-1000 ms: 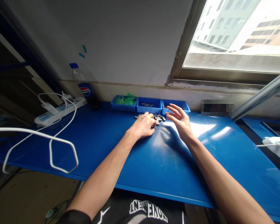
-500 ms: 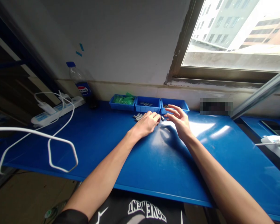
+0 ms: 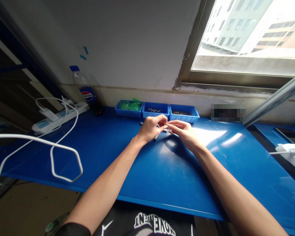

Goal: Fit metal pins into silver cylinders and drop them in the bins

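Note:
My left hand point(image 3: 150, 128) is lifted a little off the blue table point(image 3: 142, 164), its fingers curled round a small grey metal cylinder whose end pokes out below the palm. My right hand point(image 3: 183, 130) meets it fingertip to fingertip in a pinch; what it pinches is too small to name. Several more small grey cylinders point(image 3: 162, 129) lie on the table just behind and under the hands. Three blue bins stand right beyond them: the left bin point(image 3: 129, 112) holds green parts, the middle bin point(image 3: 155, 113) a few grey cylinders, the right bin point(image 3: 184, 116) dark small parts.
A cola bottle point(image 3: 85, 90) stands by the wall at the left. A white power strip point(image 3: 59, 116) with a looping white cable point(image 3: 64, 154) lies on the table's left side. A white device point(image 3: 288, 150) sits at the far right. A window fills the upper right.
My left hand has risen off the pile with a cylinder in it. My right hand went from spread open to a pinch and moved left until its fingertips met the left hand's.

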`<state>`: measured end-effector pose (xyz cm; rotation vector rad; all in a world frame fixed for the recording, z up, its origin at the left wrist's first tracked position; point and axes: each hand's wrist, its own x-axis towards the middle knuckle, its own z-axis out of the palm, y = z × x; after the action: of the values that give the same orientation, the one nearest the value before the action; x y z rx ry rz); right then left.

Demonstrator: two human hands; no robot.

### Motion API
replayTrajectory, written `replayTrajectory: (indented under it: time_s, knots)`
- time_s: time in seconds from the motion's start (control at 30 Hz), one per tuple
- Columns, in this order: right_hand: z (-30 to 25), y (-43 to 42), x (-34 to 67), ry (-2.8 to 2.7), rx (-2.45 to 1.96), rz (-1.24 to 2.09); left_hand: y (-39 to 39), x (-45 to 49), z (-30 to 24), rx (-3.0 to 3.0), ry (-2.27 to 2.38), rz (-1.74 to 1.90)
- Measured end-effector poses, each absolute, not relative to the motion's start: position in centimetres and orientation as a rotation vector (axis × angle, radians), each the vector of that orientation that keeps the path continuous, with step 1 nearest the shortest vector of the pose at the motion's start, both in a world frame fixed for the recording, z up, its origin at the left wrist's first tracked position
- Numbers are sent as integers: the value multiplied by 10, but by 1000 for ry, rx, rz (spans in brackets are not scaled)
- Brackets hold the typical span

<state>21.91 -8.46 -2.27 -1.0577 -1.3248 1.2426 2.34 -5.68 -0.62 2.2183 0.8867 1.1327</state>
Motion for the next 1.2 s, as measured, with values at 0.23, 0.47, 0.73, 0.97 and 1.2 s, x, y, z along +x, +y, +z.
replayTrajectory:
  time_s: [0.23,0.47,0.73,0.97,1.2]
  knots:
    - [-29,-79,220,-1138,-1024,1401,-56,28,-10,2024,896,1197]
    - [-33,-77,217,-998,-1002,1315,-56,20,-2,2207,1097,1058]
    - [-34,-73,224,-1111,-920,1091,-68,0,19,2490,1165,449]
    - [-29,-77,219,-1134,-995,1173,-68,2,15,2489,1153,508]
    - [-28,-78,220,-1101,-1012,1204,-66,3,15,2454,1065,541]
